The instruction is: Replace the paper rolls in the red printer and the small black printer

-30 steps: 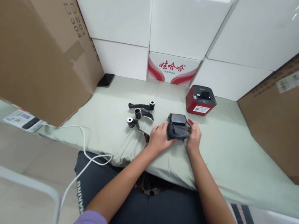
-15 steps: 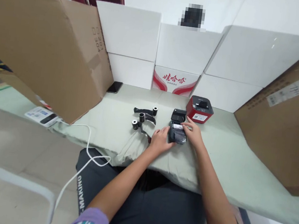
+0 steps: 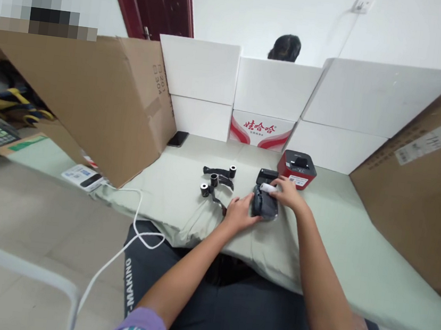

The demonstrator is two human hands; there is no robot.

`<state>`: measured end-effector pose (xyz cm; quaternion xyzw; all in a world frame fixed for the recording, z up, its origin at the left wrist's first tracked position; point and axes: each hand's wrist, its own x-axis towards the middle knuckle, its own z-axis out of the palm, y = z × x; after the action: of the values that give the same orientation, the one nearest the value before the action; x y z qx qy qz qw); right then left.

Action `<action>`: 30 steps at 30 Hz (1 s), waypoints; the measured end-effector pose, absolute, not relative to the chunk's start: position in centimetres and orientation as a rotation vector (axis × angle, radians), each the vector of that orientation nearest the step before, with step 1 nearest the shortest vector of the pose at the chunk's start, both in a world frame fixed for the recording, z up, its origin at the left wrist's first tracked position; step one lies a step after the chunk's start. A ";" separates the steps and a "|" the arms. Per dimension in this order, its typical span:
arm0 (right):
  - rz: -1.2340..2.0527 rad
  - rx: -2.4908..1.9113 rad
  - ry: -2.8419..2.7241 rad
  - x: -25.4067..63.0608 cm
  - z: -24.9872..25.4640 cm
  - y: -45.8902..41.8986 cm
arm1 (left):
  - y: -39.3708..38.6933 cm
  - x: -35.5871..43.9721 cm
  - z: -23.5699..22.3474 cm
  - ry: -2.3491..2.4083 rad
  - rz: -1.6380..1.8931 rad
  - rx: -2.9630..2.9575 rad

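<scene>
A small black portable printer (image 3: 265, 207) lies on the cloth-covered table with its lid (image 3: 265, 176) flipped up. My left hand (image 3: 239, 213) grips the printer's left side and near edge, thumb along the front. Between the fingers of my right hand (image 3: 288, 193) is a white paper roll (image 3: 268, 188), over the far end of the printer's open bay. Left of my left hand lie three black strips with small rolls at their ends, one being a curled black strip (image 3: 216, 197). Behind my right hand stands a red and black box-shaped device (image 3: 297, 169).
White boxes (image 3: 268, 88) wall off the back, with brown cartons (image 3: 132, 95) at left and right. A phone (image 3: 178, 138) lies by the left carton. A white cable (image 3: 138, 214) hangs off the front edge from a white device (image 3: 82, 177). A person's head (image 3: 285, 47) shows behind the boxes.
The white roll, seen in the printer's bay before, now shows as a raised cylinder in my right fingers. My left hand stays on the printer. The view has tilted up slightly.
</scene>
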<state>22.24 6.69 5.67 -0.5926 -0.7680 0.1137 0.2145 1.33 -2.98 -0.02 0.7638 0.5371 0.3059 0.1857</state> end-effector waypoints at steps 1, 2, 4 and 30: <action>0.299 -1.584 -2.076 22.4 6.0 6.3 | -3.0 1.3 0.0 1.510 0.861 2.150; 0.307 -1.526 -2.009 22.4 6.4 6.0 | -3.0 1.3 0.0 1.511 0.858 2.146; 0.377 -1.425 -1.849 21.8 7.6 5.5 | -3.0 1.3 0.1 1.515 0.845 2.137; 0.416 -1.302 -1.910 6.7 4.6 9.0 | -1.9 1.1 0.1 1.576 0.754 2.098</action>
<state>6.70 8.99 4.60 -0.5113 -0.7501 0.1636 0.3863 1.13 -1.88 0.14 0.7522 0.5650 0.2703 0.2045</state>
